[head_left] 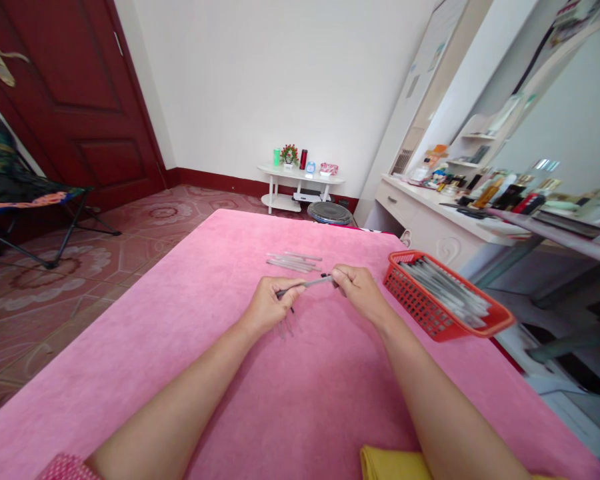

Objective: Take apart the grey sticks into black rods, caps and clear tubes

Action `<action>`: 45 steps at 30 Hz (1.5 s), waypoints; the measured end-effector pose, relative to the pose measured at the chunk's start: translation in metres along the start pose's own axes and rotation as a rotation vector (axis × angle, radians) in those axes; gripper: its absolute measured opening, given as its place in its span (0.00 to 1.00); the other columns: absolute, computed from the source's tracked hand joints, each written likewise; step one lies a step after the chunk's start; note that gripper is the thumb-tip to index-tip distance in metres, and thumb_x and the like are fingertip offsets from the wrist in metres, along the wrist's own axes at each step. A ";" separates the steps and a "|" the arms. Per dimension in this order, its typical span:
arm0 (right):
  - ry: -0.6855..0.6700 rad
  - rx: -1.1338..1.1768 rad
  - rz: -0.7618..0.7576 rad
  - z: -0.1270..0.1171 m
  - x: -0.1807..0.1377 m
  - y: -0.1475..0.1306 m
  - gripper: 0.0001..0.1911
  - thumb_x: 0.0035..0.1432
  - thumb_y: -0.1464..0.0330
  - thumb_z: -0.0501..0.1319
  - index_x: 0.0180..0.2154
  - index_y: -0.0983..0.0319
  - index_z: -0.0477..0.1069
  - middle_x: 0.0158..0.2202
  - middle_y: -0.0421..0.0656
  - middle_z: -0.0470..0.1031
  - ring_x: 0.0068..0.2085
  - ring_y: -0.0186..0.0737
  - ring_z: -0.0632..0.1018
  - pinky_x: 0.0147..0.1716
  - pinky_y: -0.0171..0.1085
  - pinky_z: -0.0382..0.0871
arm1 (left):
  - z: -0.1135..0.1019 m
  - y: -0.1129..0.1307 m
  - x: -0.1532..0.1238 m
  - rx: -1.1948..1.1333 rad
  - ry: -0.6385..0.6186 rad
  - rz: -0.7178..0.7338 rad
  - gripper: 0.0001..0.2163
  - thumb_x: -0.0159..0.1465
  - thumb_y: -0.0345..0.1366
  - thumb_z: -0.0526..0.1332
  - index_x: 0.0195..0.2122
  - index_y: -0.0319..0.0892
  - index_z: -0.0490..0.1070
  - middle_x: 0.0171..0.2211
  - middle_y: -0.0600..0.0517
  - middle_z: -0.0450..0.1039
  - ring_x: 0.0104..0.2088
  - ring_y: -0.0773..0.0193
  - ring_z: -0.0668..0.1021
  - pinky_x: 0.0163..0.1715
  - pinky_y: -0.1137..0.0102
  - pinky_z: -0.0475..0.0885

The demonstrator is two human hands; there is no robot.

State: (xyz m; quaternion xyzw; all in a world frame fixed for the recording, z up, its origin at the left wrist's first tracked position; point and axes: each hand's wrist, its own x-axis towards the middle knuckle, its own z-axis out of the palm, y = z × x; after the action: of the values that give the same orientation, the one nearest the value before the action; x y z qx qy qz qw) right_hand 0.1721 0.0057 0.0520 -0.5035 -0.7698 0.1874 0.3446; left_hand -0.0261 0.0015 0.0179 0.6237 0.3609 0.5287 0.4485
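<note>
My left hand (270, 303) is closed in a pinch around one end of a thin grey pen-like stick (318, 281) with dark ends. At its other end, the fingers of my right hand (355, 285) are closed on a small dark part, perhaps a cap or clip; blur hides which. Both hands hold the stick just above a pink cloth (280, 407). Beyond them lies a loose row of similar thin grey sticks (294, 262). A few thin dark-tipped pieces (287, 327) show under my left hand, partly hidden by it.
On the right of the cloth stands a red plastic basket (415, 303) filled with grey sticks (447, 290). A folded yellow cloth (393, 463) lies by my right forearm. A dressing table (425, 207) crowded with bottles is farther right; a folding chair (25, 193) stands left.
</note>
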 end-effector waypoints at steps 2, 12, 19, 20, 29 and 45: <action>-0.045 0.122 0.050 -0.001 0.001 -0.001 0.20 0.57 0.59 0.49 0.19 0.62 0.61 0.15 0.35 0.55 0.18 0.29 0.58 0.19 0.30 0.50 | -0.003 -0.001 -0.001 0.075 -0.023 0.061 0.09 0.50 0.35 0.64 0.33 0.43 0.78 0.28 0.49 0.76 0.27 0.64 0.73 0.27 0.72 0.66; -0.313 0.476 0.472 -0.005 -0.005 0.002 0.19 0.51 0.56 0.54 0.18 0.62 0.62 0.08 0.31 0.51 0.11 0.26 0.49 0.11 0.30 0.41 | -0.013 -0.007 -0.006 0.318 -0.174 0.230 0.10 0.52 0.34 0.63 0.36 0.44 0.77 0.23 0.49 0.69 0.25 0.65 0.69 0.26 0.75 0.62; -0.080 0.239 0.068 -0.003 0.003 -0.003 0.11 0.50 0.63 0.59 0.33 0.64 0.73 0.29 0.42 0.74 0.29 0.34 0.71 0.28 0.32 0.63 | -0.005 -0.011 0.004 0.116 -0.069 -0.067 0.14 0.56 0.43 0.58 0.30 0.37 0.78 0.19 0.51 0.69 0.20 0.68 0.68 0.22 0.74 0.61; -0.046 0.204 0.023 -0.003 0.004 -0.004 0.11 0.49 0.65 0.60 0.34 0.64 0.73 0.32 0.43 0.75 0.32 0.36 0.72 0.31 0.33 0.63 | -0.005 -0.011 0.005 0.074 -0.087 -0.130 0.16 0.56 0.44 0.58 0.30 0.36 0.77 0.16 0.53 0.65 0.17 0.70 0.64 0.19 0.75 0.58; -0.119 -0.133 0.037 -0.002 -0.001 -0.002 0.09 0.53 0.68 0.56 0.26 0.63 0.73 0.21 0.38 0.71 0.25 0.32 0.69 0.26 0.30 0.56 | -0.001 -0.010 0.001 0.145 -0.143 -0.040 0.11 0.55 0.40 0.60 0.32 0.38 0.77 0.25 0.50 0.75 0.24 0.65 0.73 0.25 0.72 0.66; 0.706 -0.662 0.545 -0.107 -0.019 0.028 0.15 0.51 0.60 0.55 0.36 0.57 0.75 0.34 0.46 0.76 0.36 0.46 0.74 0.31 0.39 0.61 | -0.019 -0.036 0.009 0.018 0.335 -0.032 0.17 0.58 0.47 0.55 0.32 0.37 0.74 0.22 0.53 0.68 0.20 0.71 0.66 0.20 0.75 0.59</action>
State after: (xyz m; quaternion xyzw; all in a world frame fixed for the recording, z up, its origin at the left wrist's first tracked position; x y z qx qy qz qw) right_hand 0.2721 -0.0058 0.1015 -0.7980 -0.4671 -0.1623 0.3443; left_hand -0.0421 0.0251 -0.0123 0.5252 0.4451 0.6148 0.3849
